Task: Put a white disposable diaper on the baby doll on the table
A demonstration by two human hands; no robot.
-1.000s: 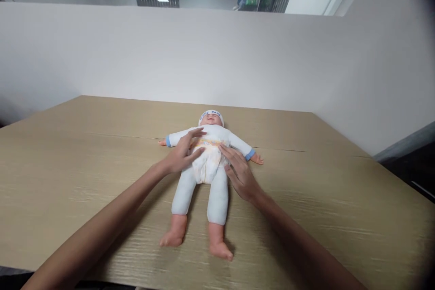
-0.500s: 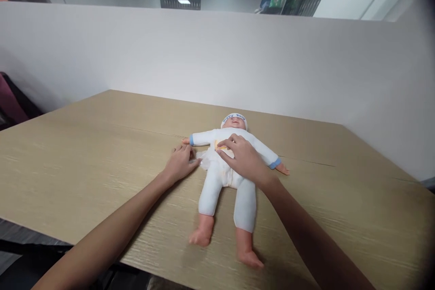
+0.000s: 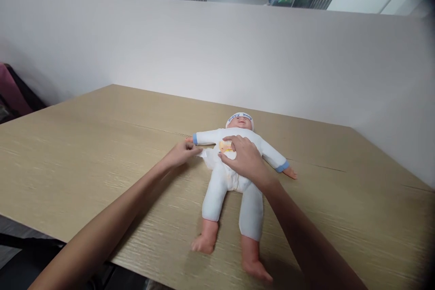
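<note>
A baby doll (image 3: 234,176) in a white suit and white cap lies on its back on the wooden table (image 3: 84,154), head toward the wall. It wears a white diaper (image 3: 217,156) with a yellow print at the waist. My left hand (image 3: 180,152) pinches the diaper's side flap at the doll's right hip, beside its outstretched arm. My right hand (image 3: 243,158) lies flat on the doll's belly, fingers spread over the diaper front and pressing on it.
A white partition wall (image 3: 217,54) runs behind the table. The table's near edge (image 3: 68,240) cuts across the lower left. A dark red object (image 3: 13,95) shows at the far left beyond the table.
My right hand went from the doll's left side onto its belly. My left hand slid off the chest to the diaper flap at the hip. The view shifted left.
</note>
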